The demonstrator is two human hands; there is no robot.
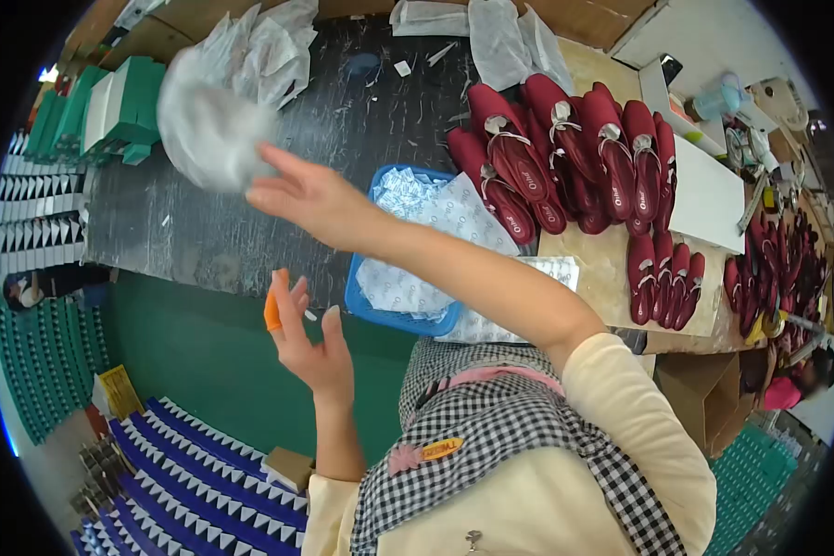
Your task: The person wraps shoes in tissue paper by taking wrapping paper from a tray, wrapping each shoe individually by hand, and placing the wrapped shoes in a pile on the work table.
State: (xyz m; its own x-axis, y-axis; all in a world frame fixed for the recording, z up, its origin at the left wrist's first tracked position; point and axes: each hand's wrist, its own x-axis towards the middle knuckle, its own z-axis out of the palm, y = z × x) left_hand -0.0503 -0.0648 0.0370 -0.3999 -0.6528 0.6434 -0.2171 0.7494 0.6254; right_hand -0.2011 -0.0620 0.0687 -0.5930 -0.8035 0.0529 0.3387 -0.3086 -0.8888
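Plastic bag (195, 120), translucent and blurred, was above the dark surface (213, 236), just right of some green boxes (130, 107), with a crumpled bag (287, 56) lying beyond it. The left hand (313, 343), an orange cover (272, 310) on one finger, hovered near the surface's front edge, its grip released and its fingers loosely bent. Farther forward, the right hand (320, 199) reached across, thumb and forefinger at the plastic's edge; whether this grip was pinching it or free of it, I could not tell through the blur. Beneath the right forearm, a blue basket (448, 323) held small sachets (403, 195) and printed paper (394, 287). Farther right, burgundy slippers (613, 167) leaned together in rows, next to a white panel (711, 208).
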